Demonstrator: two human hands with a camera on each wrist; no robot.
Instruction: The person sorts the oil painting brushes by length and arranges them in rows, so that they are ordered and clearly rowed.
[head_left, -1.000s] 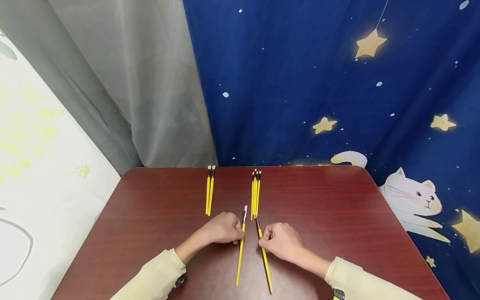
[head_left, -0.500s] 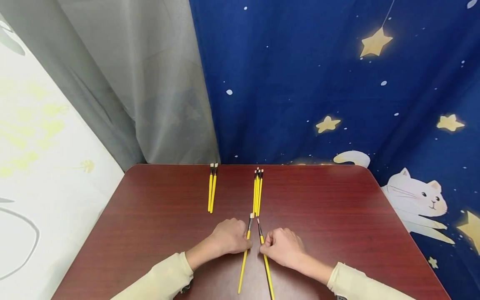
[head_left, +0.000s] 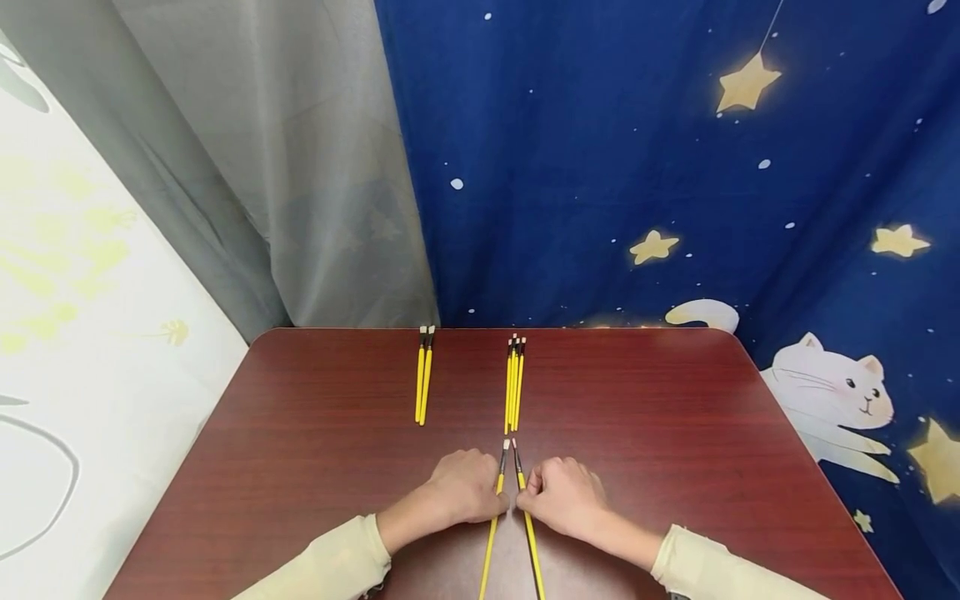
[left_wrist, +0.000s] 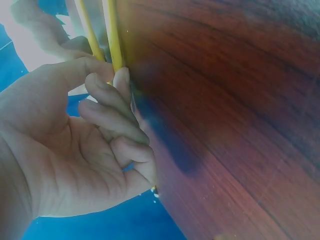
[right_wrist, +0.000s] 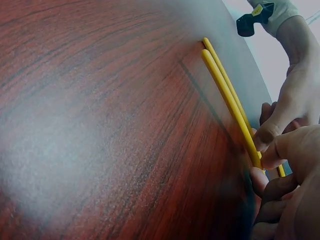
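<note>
In the head view my left hand pinches a yellow-handled paintbrush between thumb and fingers, its pale bristles pointing away from me. Just to the right, my right hand pinches a second yellow paintbrush the same way. Both brush tips nearly meet, while the handles spread apart toward me. Beyond them lies a group of several yellow paintbrushes, side by side with bristles facing the far edge. In the right wrist view both handles, including the near paintbrush, run close together low over the table.
A pair of yellow paintbrushes lies farther left near the back of the dark red wooden table. Behind the table hang a grey curtain and a blue starry curtain.
My left hand has moved right and toward me with its paintbrush, closing the gap to the other one. The right hand has drawn slightly toward me, its brush tip now apart from the group.
</note>
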